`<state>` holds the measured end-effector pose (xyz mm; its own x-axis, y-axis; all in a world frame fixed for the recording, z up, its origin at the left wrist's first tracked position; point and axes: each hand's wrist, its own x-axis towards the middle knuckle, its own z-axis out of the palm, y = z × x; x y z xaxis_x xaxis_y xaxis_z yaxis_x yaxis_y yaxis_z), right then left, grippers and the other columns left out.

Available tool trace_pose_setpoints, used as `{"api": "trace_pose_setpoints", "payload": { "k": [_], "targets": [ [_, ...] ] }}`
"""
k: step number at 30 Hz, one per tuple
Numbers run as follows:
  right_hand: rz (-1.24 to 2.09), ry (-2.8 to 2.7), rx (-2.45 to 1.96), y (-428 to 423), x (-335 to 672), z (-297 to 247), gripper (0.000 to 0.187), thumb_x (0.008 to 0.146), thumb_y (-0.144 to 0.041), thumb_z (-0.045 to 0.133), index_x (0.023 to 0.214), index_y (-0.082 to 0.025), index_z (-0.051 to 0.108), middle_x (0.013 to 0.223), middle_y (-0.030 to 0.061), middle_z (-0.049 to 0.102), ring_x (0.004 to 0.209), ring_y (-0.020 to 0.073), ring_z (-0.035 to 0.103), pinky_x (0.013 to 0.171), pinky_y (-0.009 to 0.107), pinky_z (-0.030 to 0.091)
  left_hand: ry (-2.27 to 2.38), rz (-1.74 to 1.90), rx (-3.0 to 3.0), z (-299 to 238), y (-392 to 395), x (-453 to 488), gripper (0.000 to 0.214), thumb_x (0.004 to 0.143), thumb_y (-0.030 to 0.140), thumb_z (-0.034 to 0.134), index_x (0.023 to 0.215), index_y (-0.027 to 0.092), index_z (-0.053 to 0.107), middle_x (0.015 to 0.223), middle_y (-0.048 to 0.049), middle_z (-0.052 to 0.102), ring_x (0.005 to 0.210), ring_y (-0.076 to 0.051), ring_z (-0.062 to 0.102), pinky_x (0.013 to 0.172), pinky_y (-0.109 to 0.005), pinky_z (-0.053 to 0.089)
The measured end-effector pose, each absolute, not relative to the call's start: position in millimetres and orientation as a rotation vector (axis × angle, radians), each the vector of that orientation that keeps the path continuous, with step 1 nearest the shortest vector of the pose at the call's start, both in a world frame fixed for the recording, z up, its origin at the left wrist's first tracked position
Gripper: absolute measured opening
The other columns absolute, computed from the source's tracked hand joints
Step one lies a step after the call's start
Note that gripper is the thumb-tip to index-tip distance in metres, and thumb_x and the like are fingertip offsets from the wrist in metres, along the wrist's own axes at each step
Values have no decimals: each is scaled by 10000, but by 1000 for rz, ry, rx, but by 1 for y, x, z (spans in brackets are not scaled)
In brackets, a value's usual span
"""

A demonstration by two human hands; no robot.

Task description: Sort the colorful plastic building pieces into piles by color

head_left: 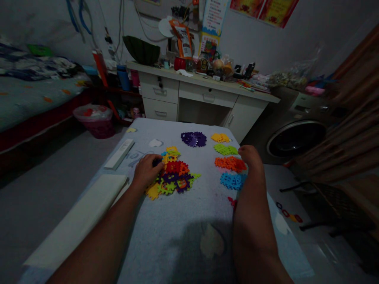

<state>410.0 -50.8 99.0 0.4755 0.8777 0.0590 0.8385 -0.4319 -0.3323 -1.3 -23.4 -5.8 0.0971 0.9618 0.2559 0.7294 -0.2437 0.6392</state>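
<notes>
A mixed heap of coloured plastic puzzle pieces (174, 177) lies in the middle of a table covered with a pale cloth (183, 221). My left hand (146, 170) rests on the heap's left edge with fingers curled round something I cannot make out. Sorted piles sit to the right: purple (194, 139), yellow (220, 137), green (225, 149), orange (229, 163) and blue (232, 180). My right hand (250, 156) hovers at the orange pile's right end. Its fingers are bent down and hidden.
A white flat box (120, 154) and a long white slab (79, 221) lie along the table's left side. Beyond stand a cluttered white desk (204, 92), a washing machine (296, 138), a bed (32, 98) and a pink bin (94, 120). A dark chair (334, 205) is at right.
</notes>
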Motion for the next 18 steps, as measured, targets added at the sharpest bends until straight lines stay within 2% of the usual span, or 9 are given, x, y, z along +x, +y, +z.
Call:
{"api": "trace_pose_setpoints", "payload": {
  "k": [4,8,12,15,18],
  "targets": [
    [196,-1484,-2254,-49,384,117,260,856,-181,554,1048,-144,725,984,109,721,871,175,645,748,261,445,1659,930,2041,-7,-24,-1,353,800,412,545,1051,201,675,1093,-89,655,1033,-264,594,927,-409,466],
    [306,-1837,-1924,-41,333,123,223,865,-185,580,1042,-137,707,1009,88,713,888,165,630,795,264,448,1673,937,2040,-7,-25,-1,332,801,395,554,1051,214,677,1083,-78,657,1028,-260,592,935,-413,461],
    [435,-2196,-1683,-33,271,107,185,868,-186,615,1030,-148,697,1054,83,711,938,177,625,853,287,446,1670,929,2041,-5,-26,0,321,819,394,543,1049,215,677,1086,-82,658,1026,-263,591,924,-415,462],
    [457,-2342,-1577,-30,233,85,237,890,-224,612,1107,-155,677,1193,114,679,1094,211,593,985,341,403,1662,938,2038,-4,-27,0,321,843,422,530,1048,223,675,1081,-77,661,1028,-259,592,924,-413,461],
    [433,-2337,-1576,-28,211,64,314,908,-195,551,1212,-183,628,1312,110,621,1210,231,525,1046,386,362,1651,959,2029,-2,-28,0,326,856,450,520,1025,221,678,1070,-70,666,1025,-254,594,928,-405,460]
  ]
}}
